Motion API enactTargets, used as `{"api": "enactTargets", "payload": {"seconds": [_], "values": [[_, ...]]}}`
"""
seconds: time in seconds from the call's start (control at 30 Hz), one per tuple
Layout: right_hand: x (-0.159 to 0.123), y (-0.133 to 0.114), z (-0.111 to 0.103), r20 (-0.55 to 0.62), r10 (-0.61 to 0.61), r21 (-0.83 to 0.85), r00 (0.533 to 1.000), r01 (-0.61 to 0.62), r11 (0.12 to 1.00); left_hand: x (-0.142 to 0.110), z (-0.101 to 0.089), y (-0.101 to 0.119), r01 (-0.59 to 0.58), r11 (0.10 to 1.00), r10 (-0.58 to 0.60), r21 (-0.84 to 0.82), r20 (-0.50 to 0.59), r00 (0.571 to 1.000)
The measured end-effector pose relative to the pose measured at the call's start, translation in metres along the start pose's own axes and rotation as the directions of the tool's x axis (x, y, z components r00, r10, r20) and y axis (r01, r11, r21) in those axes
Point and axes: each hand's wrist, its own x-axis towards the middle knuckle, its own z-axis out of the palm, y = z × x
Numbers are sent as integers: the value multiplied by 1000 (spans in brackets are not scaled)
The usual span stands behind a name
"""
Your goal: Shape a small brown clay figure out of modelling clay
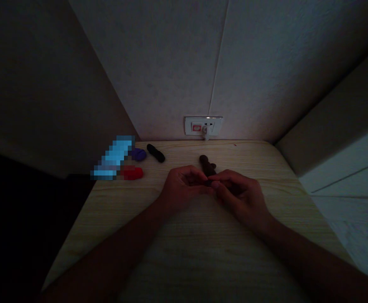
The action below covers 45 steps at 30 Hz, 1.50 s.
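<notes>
In dim light, two bare hands meet over a pale wood-grain counter (171,261). The left hand (185,185) and right hand (242,195) each have their grip closed on a small dark piece (208,182), mostly covered by fingertips, its shape unclear. Just beyond lies a brown lump (206,165), its near end hidden by the hands; whether they touch it, I cannot tell. At far left are a black piece (155,153), a purple piece (139,154) and a red piece (134,173), the last two partly obscured by a pixelated bright patch (114,155). Both forearms run off the near edge.
</notes>
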Motion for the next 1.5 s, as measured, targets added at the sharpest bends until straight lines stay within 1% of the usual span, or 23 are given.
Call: {"api": "enactTargets", "payload": {"seconds": [0.17, 0.23, 0.3, 0.4, 0.47, 0.63, 0.73, 0.83, 0.9, 1.0, 1.1, 1.17, 1.3, 1.4, 1.5], "values": [[0, 3, 1, -35, 70, 97, 997, -67, 993, 0, -1, 0, -32, 999, 32, 38, 2, 999], [1, 5, 1, -46, 76, 108, 996, -71, 992, 0, -2, 0, -43, 997, 44, 61, -10, 999], [1, 5, 0, -47, 34, 83, 998, -30, 996, 1, -3, -1, -39, 997, 40, 74, -23, 999], [1, 6, 0, -57, -78, 11, 995, 79, 997, 1, -4, 0, -35, 997, 37, 65, -37, 999], [0, 8, 0, -63, -128, -35, 990, 126, 991, 0, -4, 0, -38, 998, 39, 47, -29, 999], [-2, 6, -2, -16, -163, -158, 987, 158, 975, 1, -2, 2, -49, 999, 47, 25, 57, 997], [-1, 2, -3, 23, -243, -214, 970, 243, 946, 1, -3, 1, -43, 999, 45, -24, 107, 993], [1, -1, -4, 30, -303, -230, 952, 302, 925, 1, -5, -2, 12, 997, -1, -75, 140, 990], [1, 0, -5, 25, -309, -250, 951, 305, 919, 2, -6, -3, 49, 993, -34, -105, 137, 990], [0, 3, -4, 45, -311, -289, 949, 310, 906, 3, -7, -5, 67, 990, -53, -123, 114, 992], [-2, 4, -2, 96, -316, -280, 944, 330, 901, 4, -7, -5, 40, 992, -28, -116, 108, 994], [-4, 3, 1, 110, -302, -259, 947, 321, 911, 4, -7, -5, 18, 996, -9, -86, 106, 994], [-5, 1, 2, 61, -286, -246, 956, 292, 924, 3, -8, -5, 21, 1000, -21, -1, 124, 992], [-3, 1, 0, -3, -275, -262, 962, 264, 928, 4, -9, -6, 29, 999, -25, -25, 159, 987], [-2, 3, 0, 1, -248, -242, 969, 241, 940, 4, -8, -6, 27, 998, -19, -48, 171, 985]]}}
